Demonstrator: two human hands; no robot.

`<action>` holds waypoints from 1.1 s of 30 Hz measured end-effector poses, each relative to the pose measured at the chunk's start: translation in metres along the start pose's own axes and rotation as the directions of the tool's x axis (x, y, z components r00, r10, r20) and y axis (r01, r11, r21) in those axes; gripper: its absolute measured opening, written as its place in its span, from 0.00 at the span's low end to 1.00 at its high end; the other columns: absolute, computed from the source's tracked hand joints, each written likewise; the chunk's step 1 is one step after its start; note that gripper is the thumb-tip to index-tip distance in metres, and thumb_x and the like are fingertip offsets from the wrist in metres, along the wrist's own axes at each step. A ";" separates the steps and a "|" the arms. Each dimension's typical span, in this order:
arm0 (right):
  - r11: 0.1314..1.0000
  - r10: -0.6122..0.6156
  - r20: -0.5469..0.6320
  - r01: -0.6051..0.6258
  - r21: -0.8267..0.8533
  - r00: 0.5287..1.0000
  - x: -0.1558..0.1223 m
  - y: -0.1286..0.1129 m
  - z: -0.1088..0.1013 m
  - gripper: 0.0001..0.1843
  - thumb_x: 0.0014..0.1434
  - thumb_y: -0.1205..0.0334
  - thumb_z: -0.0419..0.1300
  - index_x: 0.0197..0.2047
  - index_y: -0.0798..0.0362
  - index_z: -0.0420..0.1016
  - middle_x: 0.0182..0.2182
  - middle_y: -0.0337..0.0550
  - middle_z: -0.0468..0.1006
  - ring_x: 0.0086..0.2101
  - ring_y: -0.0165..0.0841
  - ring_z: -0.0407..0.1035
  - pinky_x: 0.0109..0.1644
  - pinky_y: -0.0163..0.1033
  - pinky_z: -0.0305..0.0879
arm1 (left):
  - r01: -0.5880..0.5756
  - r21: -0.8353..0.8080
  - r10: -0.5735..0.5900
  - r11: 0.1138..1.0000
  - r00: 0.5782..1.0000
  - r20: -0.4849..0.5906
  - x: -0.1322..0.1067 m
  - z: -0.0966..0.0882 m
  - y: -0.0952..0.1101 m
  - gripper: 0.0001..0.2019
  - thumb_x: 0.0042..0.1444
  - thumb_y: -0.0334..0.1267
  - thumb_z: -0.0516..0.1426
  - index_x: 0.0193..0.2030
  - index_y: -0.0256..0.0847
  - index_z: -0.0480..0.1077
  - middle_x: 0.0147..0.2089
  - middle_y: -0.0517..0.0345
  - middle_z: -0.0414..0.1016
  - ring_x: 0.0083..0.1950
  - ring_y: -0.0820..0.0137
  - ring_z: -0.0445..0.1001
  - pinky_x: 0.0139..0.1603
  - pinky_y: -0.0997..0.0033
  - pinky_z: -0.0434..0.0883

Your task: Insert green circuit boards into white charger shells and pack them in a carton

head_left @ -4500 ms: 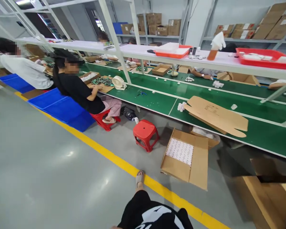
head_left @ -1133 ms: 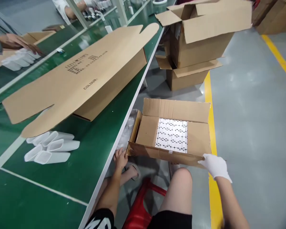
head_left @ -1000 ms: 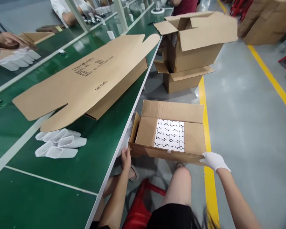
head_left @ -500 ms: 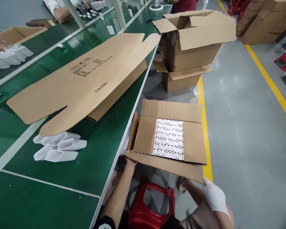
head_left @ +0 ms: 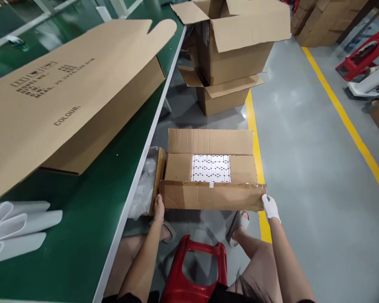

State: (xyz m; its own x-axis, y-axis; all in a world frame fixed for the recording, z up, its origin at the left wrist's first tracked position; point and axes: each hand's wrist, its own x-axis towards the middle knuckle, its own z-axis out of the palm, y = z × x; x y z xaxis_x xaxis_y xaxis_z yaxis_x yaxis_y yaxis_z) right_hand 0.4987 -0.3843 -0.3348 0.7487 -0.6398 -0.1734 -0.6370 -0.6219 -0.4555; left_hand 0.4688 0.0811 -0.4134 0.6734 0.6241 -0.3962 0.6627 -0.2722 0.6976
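Observation:
An open cardboard box [head_left: 208, 195] stands on the grey floor in front of my knees, with rows of white parts [head_left: 211, 168] showing between its flaps. My bare left hand [head_left: 158, 207] grips its near left corner, fingers curled against the cardboard. My right hand [head_left: 270, 206], in a white glove, is closed on the near right corner. The near flap stands upright between both hands. A red stool [head_left: 194, 273] sits under me.
A green workbench [head_left: 82, 219] runs along the left, carrying a large flattened carton [head_left: 66, 88] and several white tube-shaped pieces [head_left: 15, 227]. Two stacked open cartons [head_left: 230, 54] stand beyond the box. A yellow floor line [head_left: 255, 143] passes beside it. Clear plastic wrap [head_left: 143, 189] lies at the bench edge.
I sat down at the bench and took hold of the box's near corners. In the last half second the near flap swung from hanging outward to standing upright, with both hands raised to it.

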 end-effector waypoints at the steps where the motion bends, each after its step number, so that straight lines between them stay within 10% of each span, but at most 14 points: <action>1: 0.999 0.012 0.003 -0.012 0.036 1.000 0.013 -0.007 0.005 0.18 0.64 0.52 0.56 0.51 0.55 0.70 0.48 0.46 0.73 0.44 0.36 0.70 0.49 0.48 0.68 | 0.017 0.011 -0.017 1.000 1.000 0.011 0.003 0.002 0.002 0.17 0.62 0.43 0.55 0.55 0.37 0.66 0.58 0.48 0.68 0.56 0.60 0.69 0.57 0.49 0.68; 11: 0.970 -0.094 0.216 0.040 0.241 0.972 0.191 -0.136 0.110 0.17 0.63 0.54 0.58 0.50 0.56 0.70 0.48 0.46 0.73 0.44 0.36 0.71 0.48 0.48 0.69 | 0.157 0.095 -0.169 0.983 0.975 0.141 0.032 0.011 0.007 0.17 0.50 0.45 0.59 0.44 0.39 0.69 0.46 0.49 0.79 0.53 0.54 0.76 0.56 0.55 0.71; 18: 0.975 -0.124 0.266 0.069 0.209 0.956 0.202 -0.103 0.128 0.18 0.64 0.49 0.54 0.34 0.57 0.71 0.32 0.39 0.74 0.33 0.31 0.68 0.42 0.41 0.65 | 0.197 0.209 -0.222 0.958 0.970 0.101 0.034 0.016 0.010 0.22 0.48 0.50 0.58 0.46 0.38 0.68 0.50 0.46 0.78 0.55 0.54 0.74 0.55 0.58 0.71; 25: 0.999 0.031 0.036 -0.032 0.032 0.999 0.181 -0.047 0.113 0.22 0.66 0.49 0.49 0.26 0.54 0.65 0.23 0.35 0.66 0.26 0.28 0.60 0.35 0.37 0.58 | 0.056 0.229 -0.097 0.972 0.981 0.171 0.074 0.044 0.024 0.23 0.48 0.48 0.60 0.50 0.39 0.68 0.51 0.46 0.77 0.56 0.55 0.74 0.57 0.59 0.69; 33: 0.986 0.033 -0.029 -0.037 -0.160 0.999 0.241 -0.083 0.150 0.28 0.64 0.47 0.44 0.37 0.59 0.77 0.33 0.58 0.76 0.31 0.38 0.65 0.32 0.42 0.55 | -0.028 0.213 -0.003 0.977 0.989 0.146 0.048 0.088 -0.019 0.22 0.54 0.44 0.56 0.54 0.35 0.66 0.52 0.43 0.76 0.55 0.59 0.75 0.54 0.62 0.71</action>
State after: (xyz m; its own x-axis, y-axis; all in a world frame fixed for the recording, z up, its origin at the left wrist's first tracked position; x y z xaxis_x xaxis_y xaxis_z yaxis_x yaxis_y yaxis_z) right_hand 0.7597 -0.4193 -0.4699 0.7216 -0.6728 -0.1631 -0.6856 -0.6617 -0.3035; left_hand 0.5176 0.0521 -0.4979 0.7120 0.5112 -0.4813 0.6978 -0.4393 0.5657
